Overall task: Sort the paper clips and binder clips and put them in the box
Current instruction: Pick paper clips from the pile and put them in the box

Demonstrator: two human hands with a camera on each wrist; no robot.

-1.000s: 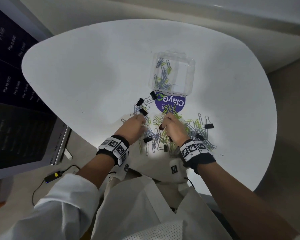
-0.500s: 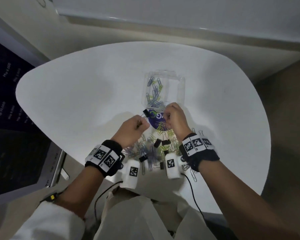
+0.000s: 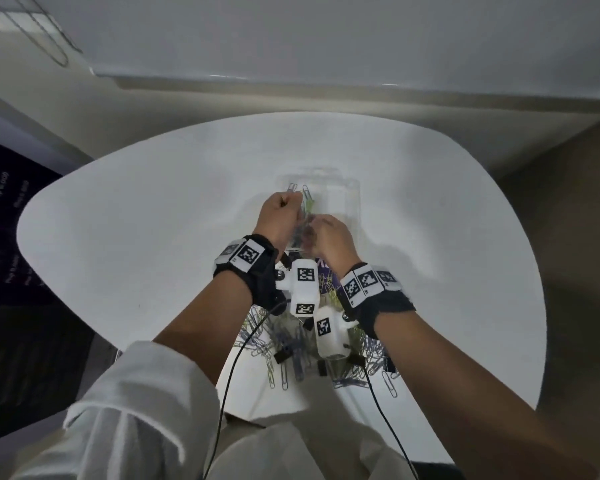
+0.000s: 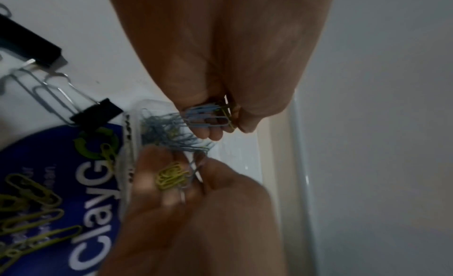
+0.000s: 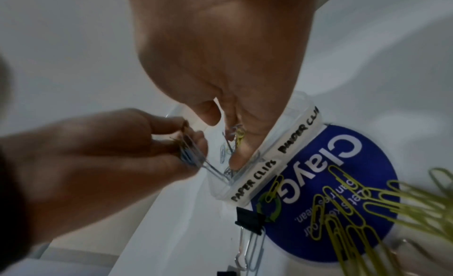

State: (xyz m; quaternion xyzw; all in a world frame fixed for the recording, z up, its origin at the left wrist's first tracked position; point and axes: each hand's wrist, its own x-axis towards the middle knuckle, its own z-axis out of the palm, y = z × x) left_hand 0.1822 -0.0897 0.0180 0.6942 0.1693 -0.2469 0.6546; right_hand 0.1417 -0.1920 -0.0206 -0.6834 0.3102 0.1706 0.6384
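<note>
Left hand (image 3: 280,216): fingers curled and pinched tight on a bunch of blue and silver paper clips (image 4: 208,116), held over the left compartment of the box; the clips' long axes lie side by side, their free ends slanting down into that compartment.

Right hand (image 3: 328,239): fingers curled, pinching a small cluster of yellow and silver paper clips (image 4: 171,175) over the box's near edge, just beside the left hand; the cluster is too blurred to tell its direction.

Box (image 5: 289,133): clear plastic, on the white desk (image 3: 153,237), near wall taped and lettered "PAPER CLIPS" at left, "BINDER CLI…" at right. Loose clips already lie in the left compartment.

Blue round sticker (image 5: 348,164): on the desk, touching the box's near wall; yellow clips (image 5: 343,218) strewn over it.

Black binder clip (image 5: 250,218): at the sticker's left edge, near the box corner, wire handles pointing away from the box.
</note>
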